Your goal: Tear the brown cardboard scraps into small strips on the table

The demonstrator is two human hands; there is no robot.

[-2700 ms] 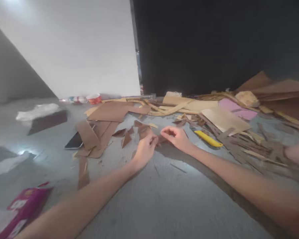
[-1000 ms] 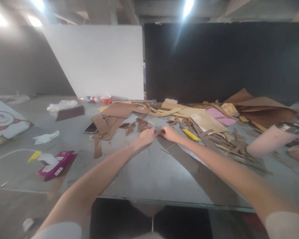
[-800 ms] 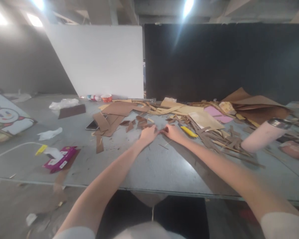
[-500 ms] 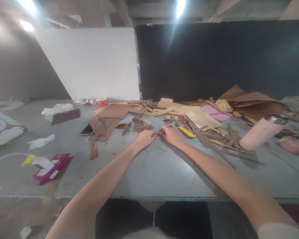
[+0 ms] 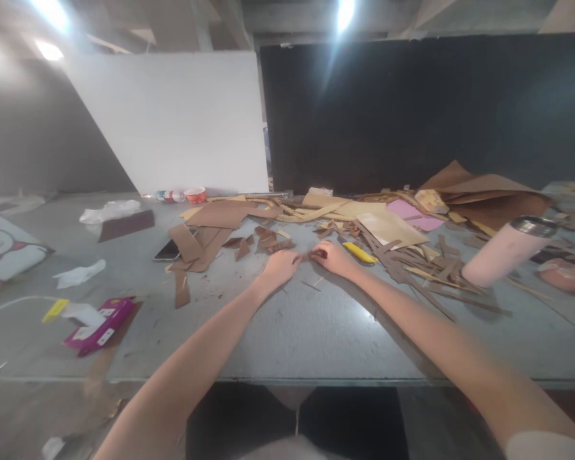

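Both forearms reach over a gray table [image 5: 287,338], where the left hand [image 5: 282,265] and right hand [image 5: 331,259] pinch a small brown piece [image 5: 307,256] between them, its shape too small to tell. Just beyond the left hand lie folded brown scraps [image 5: 266,239], while a yellow cutter [image 5: 359,252] rests beside the right hand, near a tangle of brown strips [image 5: 402,262] and a tilted pink bottle [image 5: 505,252]. Farther back, larger brown sheets [image 5: 218,214] and a red cup [image 5: 195,195] sit before a white panel [image 5: 172,121].
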